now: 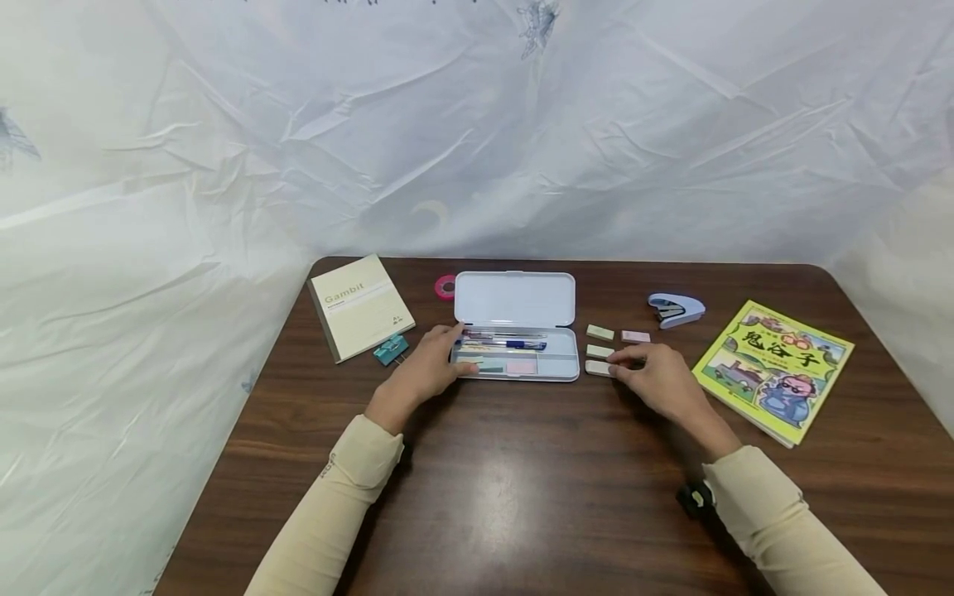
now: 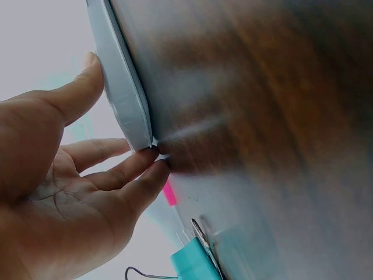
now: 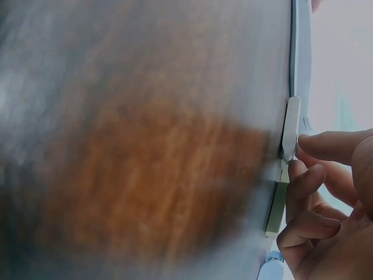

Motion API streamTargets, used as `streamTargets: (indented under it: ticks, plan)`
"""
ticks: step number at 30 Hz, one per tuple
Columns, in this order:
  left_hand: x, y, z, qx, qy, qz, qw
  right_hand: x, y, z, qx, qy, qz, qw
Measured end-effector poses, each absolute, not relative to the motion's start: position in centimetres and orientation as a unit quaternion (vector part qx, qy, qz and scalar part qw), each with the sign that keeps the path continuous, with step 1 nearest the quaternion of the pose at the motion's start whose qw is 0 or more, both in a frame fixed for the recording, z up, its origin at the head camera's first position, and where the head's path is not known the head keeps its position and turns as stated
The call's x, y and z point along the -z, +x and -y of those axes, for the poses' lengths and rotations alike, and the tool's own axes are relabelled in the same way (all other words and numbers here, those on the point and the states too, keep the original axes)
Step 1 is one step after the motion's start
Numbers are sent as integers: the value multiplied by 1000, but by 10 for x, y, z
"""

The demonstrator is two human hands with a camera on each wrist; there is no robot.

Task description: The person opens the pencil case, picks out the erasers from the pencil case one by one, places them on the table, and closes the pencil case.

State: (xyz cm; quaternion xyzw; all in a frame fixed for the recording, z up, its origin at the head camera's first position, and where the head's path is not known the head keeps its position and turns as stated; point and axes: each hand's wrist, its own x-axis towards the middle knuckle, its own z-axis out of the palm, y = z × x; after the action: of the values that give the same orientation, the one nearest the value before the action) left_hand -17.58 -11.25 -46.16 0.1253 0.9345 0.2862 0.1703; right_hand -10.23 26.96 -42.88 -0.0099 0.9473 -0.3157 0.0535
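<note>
A pale pencil case (image 1: pixel 557 368) lies with its lid (image 1: pixel 514 300) raised, pens (image 1: pixel 522 344) in its back compartment and small pale green and pink pieces in the front one. My left hand (image 1: pixel 426 366) holds the case's left end, thumb at the front edge and fingers round the side, as the left wrist view shows. Right of the case, my right hand (image 1: pixel 659 377) pinches the end of the nearest white eraser (image 3: pixel 291 125) between thumb and forefinger. Two more pale erasers, a middle one (image 1: pixel 596 351) and a back one (image 1: pixel 600 333), lie behind it, with a pink eraser (image 1: pixel 635 337) beside them.
A cream notebook (image 1: pixel 365 306) and a teal binder clip (image 1: pixel 391 349) lie left of the case. A pink tape roll (image 1: pixel 444 287) sits behind its left corner. On the right are a light-blue stapler (image 1: pixel 676 310) and a yellow book (image 1: pixel 775 372). White sheeting hangs behind the table.
</note>
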Motion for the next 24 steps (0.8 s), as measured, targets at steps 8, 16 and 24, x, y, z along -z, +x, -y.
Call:
streamTargets:
  ticks: [8, 16, 24]
  plan:
    - [460, -176, 112, -293, 119, -933, 174, 424, -104, -260, 321, -9, -946, 42]
    - [463, -178, 112, -285, 120, -935, 174, 417, -113, -232, 304, -19, -952, 38]
    - [466, -179, 112, -280, 122, -936, 174, 414, -122, -199, 298, -72, -952, 23]
